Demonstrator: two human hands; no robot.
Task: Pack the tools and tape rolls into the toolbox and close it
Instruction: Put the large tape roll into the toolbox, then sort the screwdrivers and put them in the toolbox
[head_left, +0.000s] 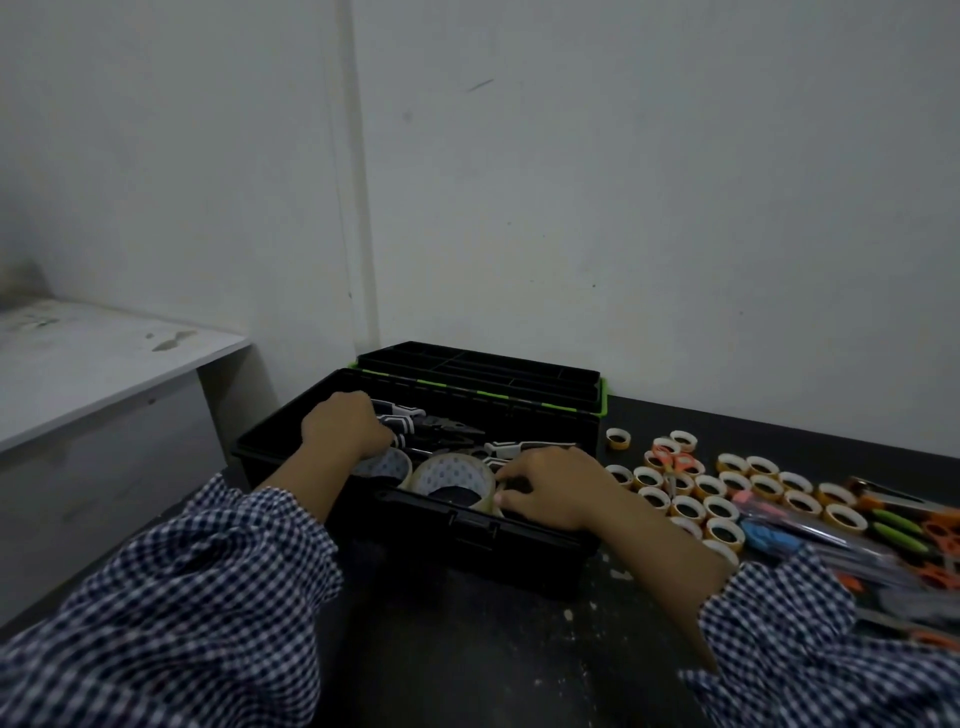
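A person in checked sleeves (218, 587) works over an open black toolbox (467, 545) at the centre of the frame. It stands on a dark counter (493, 649) with its green-trimmed lid (478, 371) thrown back toward the wall. The left hand (343, 428) reaches into the box's left end, its fingers (376, 434) curled around the striped handles of a pair of pliers (447, 428). The right hand (556, 488) rests at the box's right end, bent fingers (519, 470) touching the rim of a large tape roll (452, 475) inside. Whether they grip it cannot be told. A second large roll (387, 462) lies just beside the first. At centre right, small tape rolls (722, 506) crowd the counter, with orange-handled scissors (675, 460) among them. A white shelf (104, 353) fills the left of the frame.
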